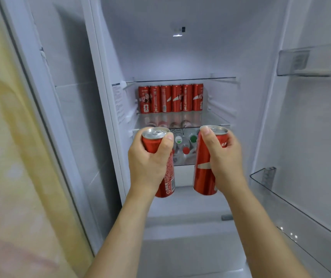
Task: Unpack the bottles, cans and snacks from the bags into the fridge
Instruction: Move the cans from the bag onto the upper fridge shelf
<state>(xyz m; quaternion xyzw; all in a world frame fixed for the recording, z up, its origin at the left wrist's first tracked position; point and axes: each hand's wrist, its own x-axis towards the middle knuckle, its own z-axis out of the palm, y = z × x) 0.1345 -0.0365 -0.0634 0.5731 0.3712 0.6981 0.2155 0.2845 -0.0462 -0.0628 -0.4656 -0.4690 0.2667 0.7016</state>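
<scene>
A person stands before an open fridge (180, 57) with a tall red cola can in each hand, both cans upright and raised in front of the shelves. The left hand (149, 159), at about 7 o'clock from the centre of the view, has its fingers and thumb curled tightly round the upper half of the left can (165, 173), whose silver top and pull tab face the camera. The right hand (223, 157), at about 5 o'clock, wraps the right can (202, 169) the same way, thumb lying up along its side. The two cans are apart, with a gap between them.

Behind the hands, toward 12 o'clock, six more red cans (170, 98) stand in a row at the back of a glass shelf (214, 120), side by side. On the level beneath, seen through the gap between the held cans, lie bottles (184, 145) with green and red caps pointing outward. Clear door bins (313, 61) show at 3 o'clock, and a yellow curtain (10, 157) hangs at 9 o'clock
</scene>
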